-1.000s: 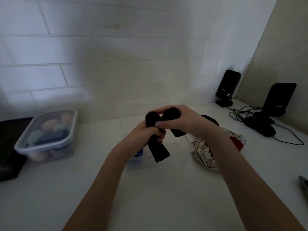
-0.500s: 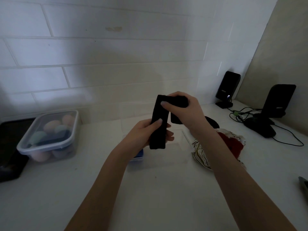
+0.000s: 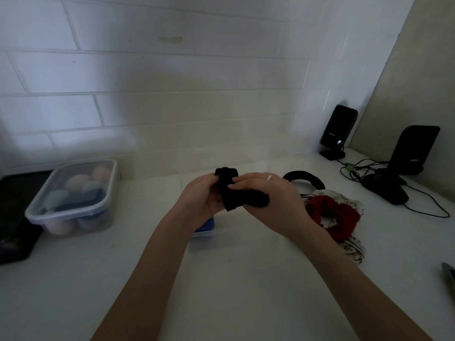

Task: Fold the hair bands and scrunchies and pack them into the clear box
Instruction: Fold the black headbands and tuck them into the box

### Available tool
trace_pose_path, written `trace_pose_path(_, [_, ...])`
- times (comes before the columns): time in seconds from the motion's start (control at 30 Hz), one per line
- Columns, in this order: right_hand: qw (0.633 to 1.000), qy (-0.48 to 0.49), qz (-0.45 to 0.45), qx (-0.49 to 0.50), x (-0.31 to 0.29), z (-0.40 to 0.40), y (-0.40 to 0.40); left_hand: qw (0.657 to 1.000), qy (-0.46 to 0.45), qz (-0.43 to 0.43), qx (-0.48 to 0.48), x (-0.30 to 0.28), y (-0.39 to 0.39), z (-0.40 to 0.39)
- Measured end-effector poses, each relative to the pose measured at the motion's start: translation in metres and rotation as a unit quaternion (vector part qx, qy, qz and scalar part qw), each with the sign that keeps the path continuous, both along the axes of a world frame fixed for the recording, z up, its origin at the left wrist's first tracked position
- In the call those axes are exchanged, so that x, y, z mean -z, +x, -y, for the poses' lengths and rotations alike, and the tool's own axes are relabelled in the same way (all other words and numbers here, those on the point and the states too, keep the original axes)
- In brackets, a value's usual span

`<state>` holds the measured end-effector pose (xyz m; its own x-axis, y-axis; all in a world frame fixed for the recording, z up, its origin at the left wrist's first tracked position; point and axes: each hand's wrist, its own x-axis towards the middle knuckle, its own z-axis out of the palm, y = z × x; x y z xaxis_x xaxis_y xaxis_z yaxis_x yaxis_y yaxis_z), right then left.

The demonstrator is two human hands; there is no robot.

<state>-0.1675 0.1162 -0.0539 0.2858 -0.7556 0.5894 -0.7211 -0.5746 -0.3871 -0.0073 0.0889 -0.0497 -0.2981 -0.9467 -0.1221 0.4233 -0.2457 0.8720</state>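
Black hair band (image 3: 230, 193) in both hands

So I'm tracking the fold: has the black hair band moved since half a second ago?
Yes. The black hair band dropped lower against the wall tiles.

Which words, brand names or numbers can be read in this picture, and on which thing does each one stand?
None can be read for certain.
Rear black speaker: a small pale brand mark on its front, too blurred to read.
Nearer black speaker: a small pale label low on its front, too small to read.
Lidded plastic box and black hair band: no text visible.
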Motion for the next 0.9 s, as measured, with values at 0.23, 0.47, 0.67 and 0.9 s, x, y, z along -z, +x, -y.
trace_pose_path(0.23, [0.996, 0.021, -0.085, -0.022, 0.002, -0.006, -0.002, 0.998, -0.021, 0.059, 0.009, 0.001, 0.001, 0.001])
trace_pose_path(0.47, [0.990, 0.036, -0.136, 0.001, -0.010, -0.001, -0.003, 0.915, -0.167, 0.349, -0.119, -0.006, 0.024, -0.004])
trace_pose_path(0.67, [0.940, 0.100, -0.326, -0.008, -0.029, 0.010, 0.018, 0.775, -0.317, 0.543, -0.068, 0.007, 0.043, -0.011])
trace_pose_path(0.9, [0.918, 0.159, -0.362, -0.023, -0.025, 0.014, 0.037, 0.730, -0.338, 0.594, 0.026, 0.005, 0.046, -0.013])
